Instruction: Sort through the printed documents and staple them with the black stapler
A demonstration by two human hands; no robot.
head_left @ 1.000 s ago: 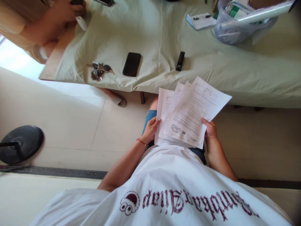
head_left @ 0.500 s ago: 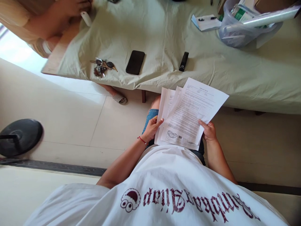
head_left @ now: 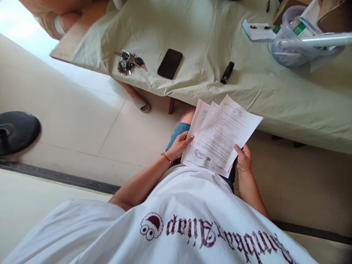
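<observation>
Several printed paper sheets (head_left: 220, 135) are fanned out over my lap, overlapping one another. My left hand (head_left: 180, 145) grips their left edge, thumb on top and the other fingers partly hidden beneath. At the right edge of the top sheet, my right hand (head_left: 243, 157) pinches the paper with its thumb over the face. A round dark stamp shows near the bottom of a lower sheet. Beyond the papers, on the cloth-covered table, lie a black stapler (head_left: 227, 72), a black phone (head_left: 169, 63) and a bunch of keys (head_left: 130, 62).
A pale green cloth (head_left: 203, 40) covers the table, its edge hanging just past the sheets. A clear plastic basket (head_left: 291, 55) holds packets and a roll at the right, beside a notepad (head_left: 261, 33). A black round base (head_left: 19, 132) stands on the floor. Another person sits at the upper left.
The view has shifted and turned a little. The top sheet has slid slightly left over the others; both hands keep their hold. The other person's hand has left the view.
</observation>
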